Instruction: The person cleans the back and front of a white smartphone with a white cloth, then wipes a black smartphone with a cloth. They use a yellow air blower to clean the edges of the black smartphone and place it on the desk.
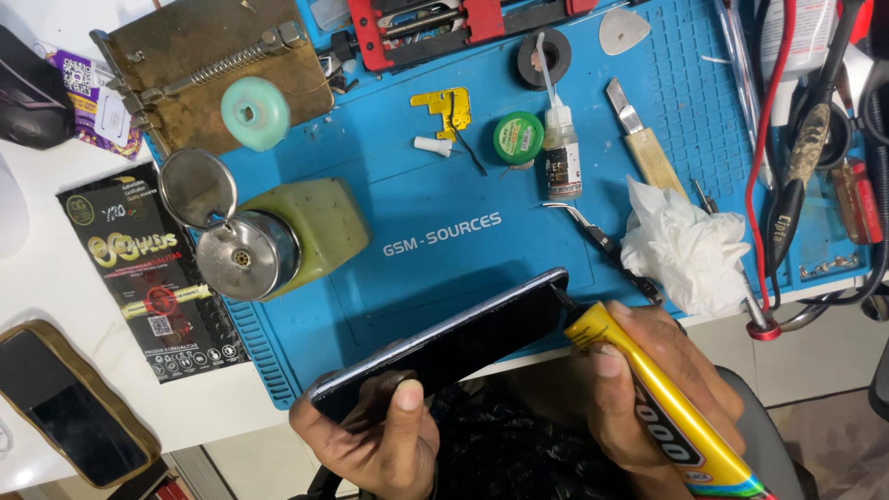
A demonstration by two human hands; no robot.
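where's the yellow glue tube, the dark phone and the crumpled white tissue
yellow glue tube [648, 393], head view, on the tube's yellow body below the nozzle
dark phone [463, 338], head view, middle of its dark face
crumpled white tissue [685, 245], head view, centre of the wad

A white workbench under bright, even light

A blue work mat [444, 231] covers most of the white table [56, 296], its front edge running along the lower part of the view. Beyond that edge, at the lower right, pale floor tiles [824, 389] show below the bench.
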